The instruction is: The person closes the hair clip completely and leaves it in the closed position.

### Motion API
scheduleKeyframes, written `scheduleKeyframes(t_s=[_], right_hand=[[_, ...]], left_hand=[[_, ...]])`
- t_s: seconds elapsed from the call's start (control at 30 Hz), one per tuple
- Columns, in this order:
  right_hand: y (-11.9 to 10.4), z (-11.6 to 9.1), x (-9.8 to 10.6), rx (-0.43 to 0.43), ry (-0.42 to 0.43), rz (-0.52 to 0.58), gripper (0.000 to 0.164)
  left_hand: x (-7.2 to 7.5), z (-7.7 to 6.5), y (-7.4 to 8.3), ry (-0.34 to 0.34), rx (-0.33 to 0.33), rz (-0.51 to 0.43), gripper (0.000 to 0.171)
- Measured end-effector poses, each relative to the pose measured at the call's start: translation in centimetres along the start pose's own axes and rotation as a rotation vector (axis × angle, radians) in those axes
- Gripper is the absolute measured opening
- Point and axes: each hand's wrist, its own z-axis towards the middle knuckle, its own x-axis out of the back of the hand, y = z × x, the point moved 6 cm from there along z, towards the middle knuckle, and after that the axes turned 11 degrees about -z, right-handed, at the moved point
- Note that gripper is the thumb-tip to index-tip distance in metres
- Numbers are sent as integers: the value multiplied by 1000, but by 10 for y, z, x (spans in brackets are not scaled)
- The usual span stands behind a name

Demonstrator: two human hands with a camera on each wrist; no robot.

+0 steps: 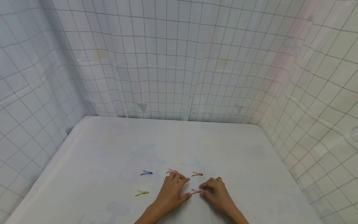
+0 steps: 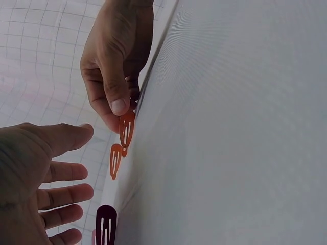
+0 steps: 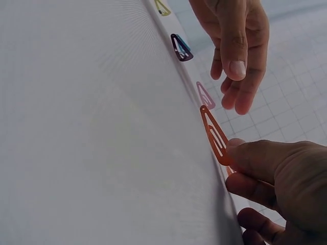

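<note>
Below, a white table (image 1: 173, 143) with rounded far corners and faint grey-blue patches (image 1: 256, 151). Behind it and along both sides, creased pale curtains (image 1: 151, 51) with dark grid lines, a faint pink band (image 1: 285, 56) at right, and grey triangles (image 1: 142, 107) low down.

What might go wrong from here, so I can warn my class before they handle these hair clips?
The right hand pinches the orange clip by its wide end only, so it might slip or swivel. The left hand hides the dark clip from the head view, so a careless move could nudge it unnoticed.
</note>
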Motion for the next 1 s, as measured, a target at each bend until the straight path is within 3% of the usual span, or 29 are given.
scheduleKeyframes(t_s=[0.4,0.67,1.0], right_hand=[[1,0,-3,19,46,-10,22],[2,0,-3,-12,36,3,20],[2,2,-2,35,98,11,21]], left_hand=[[2,0,2,13,-3,14,43],[3,-1,1,27,-5,17,42],[4,-1,1,46,-13,7,40]])
